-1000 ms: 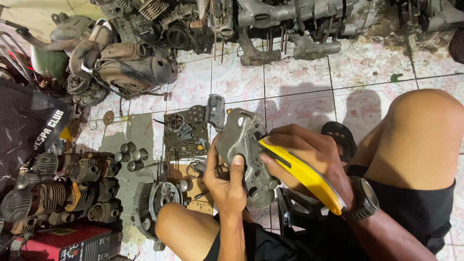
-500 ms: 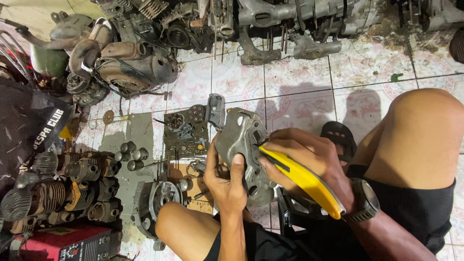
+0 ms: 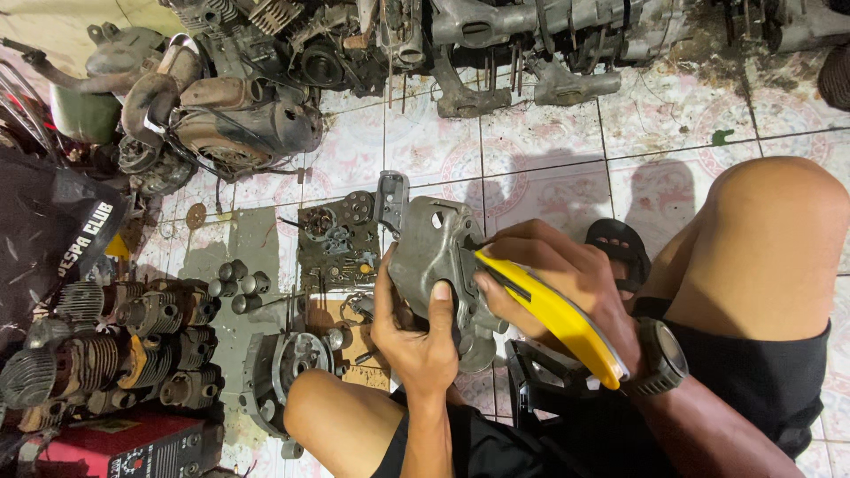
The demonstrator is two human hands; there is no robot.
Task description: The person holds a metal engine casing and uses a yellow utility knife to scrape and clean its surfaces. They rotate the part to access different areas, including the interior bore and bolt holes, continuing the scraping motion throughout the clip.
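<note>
Dozens of old engine parts point(image 3: 230, 97) crowd the upper left of the frame, on a tiled floor point(image 3: 549, 142). Lower left lies a row of finned cylinders point(image 3: 115, 341). At centre, a grey metal engine casing point(image 3: 438, 257) is grasped from below by the left hand point(image 3: 416, 332), thumb pressed on it. The right hand point(image 3: 553, 274) is clenched around a yellow-handled tool point(image 3: 553, 314) whose tip meets the casing.
</note>
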